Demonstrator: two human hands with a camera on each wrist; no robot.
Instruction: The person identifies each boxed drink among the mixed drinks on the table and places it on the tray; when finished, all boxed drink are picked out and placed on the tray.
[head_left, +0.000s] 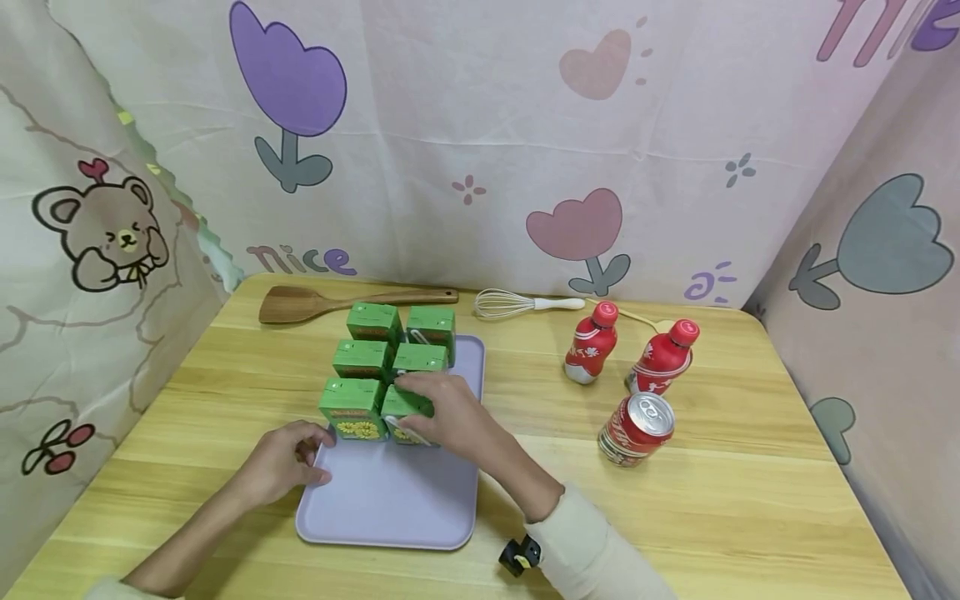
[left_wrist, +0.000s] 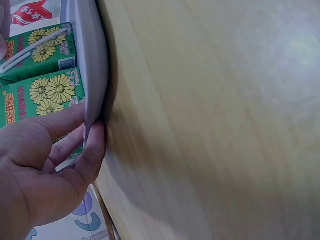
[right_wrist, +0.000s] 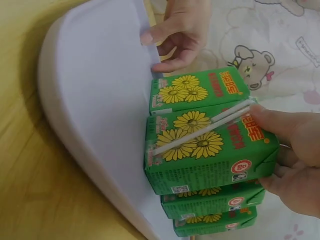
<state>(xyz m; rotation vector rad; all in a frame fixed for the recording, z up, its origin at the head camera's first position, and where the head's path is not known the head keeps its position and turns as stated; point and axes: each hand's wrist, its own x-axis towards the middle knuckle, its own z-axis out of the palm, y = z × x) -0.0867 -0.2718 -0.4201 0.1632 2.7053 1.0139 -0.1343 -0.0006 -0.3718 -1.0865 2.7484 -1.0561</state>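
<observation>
Several green drink cartons with yellow flowers stand in two columns on the far part of a pale purple tray point(head_left: 390, 508). My right hand point(head_left: 453, 412) grips the front right carton point(right_wrist: 200, 145) near its top, thumb on the near face and fingers behind. A white straw point(right_wrist: 205, 131) runs slantwise across that face. At the tray's left rim, my left hand point(head_left: 281, 462) pinches the edge between thumb and fingers, as the left wrist view shows point(left_wrist: 55, 160). The front left carton point(head_left: 352, 408) stands close by that hand.
Right of the tray stand two red bottles point(head_left: 591, 346) point(head_left: 663, 358) and a red can point(head_left: 637, 429). Along the back lie a wooden spatula point(head_left: 292, 304), a whisk point(head_left: 517, 304) and a yellow-handled utensil point(head_left: 637, 317). Printed cloth point(head_left: 420, 108) hangs around the wooden table point(head_left: 720, 500).
</observation>
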